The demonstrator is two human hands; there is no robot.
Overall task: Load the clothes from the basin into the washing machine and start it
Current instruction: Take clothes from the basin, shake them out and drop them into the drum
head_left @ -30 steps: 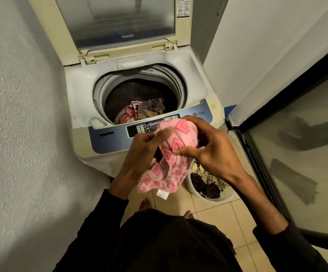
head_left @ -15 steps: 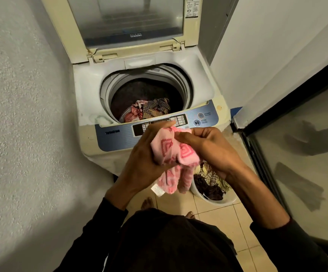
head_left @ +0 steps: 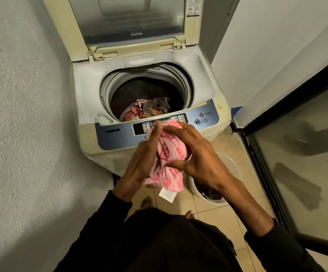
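Note:
A top-loading washing machine [head_left: 92, 91] stands ahead with its lid [head_left: 127, 22] raised. Inside the drum lie a red-and-white garment [head_left: 134, 109] and a checked brown cloth [head_left: 156, 107]. A bunched pink patterned garment [head_left: 172, 154] with a white tag is held in front of the control panel [head_left: 118, 132]. My left hand [head_left: 141, 163] grips it from the left and my right hand [head_left: 196, 160] curls round it from the right. The white basin [head_left: 232, 163] sits on the floor under my right wrist, dark clothes [head_left: 208, 192] inside, mostly hidden.
A textured grey wall [head_left: 25, 114] runs close on the left. A white wall and a dark-framed glass door [head_left: 296, 154] close the right side. The power and start/pause buttons [head_left: 197, 122] sit at the panel's right end. Bare feet stand on beige floor tiles [head_left: 214, 213].
Both hands have gathered the pink garment into a tighter bundle and kept it in front of the control panel. The camera has moved closer to the machine.

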